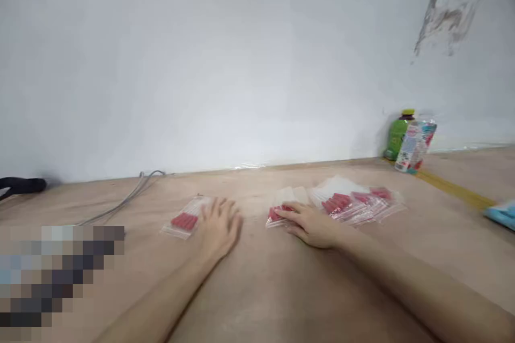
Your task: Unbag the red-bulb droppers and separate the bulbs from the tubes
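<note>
Red sticks (184,221) are seen bagged. The left hand (219,226) is spread open at a lone bag (198,207); the right hand (311,225) is laid on the middle bags (277,212), its grip indeterminable. Filled bags (346,207) are heaped rightward; sealing cannot be confirmed.

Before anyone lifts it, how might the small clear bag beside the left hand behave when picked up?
The clear bag would probably flop, since it looks like thin, flat film. The red sticks lie bunched toward its near end, so that end would likely sag.
</note>
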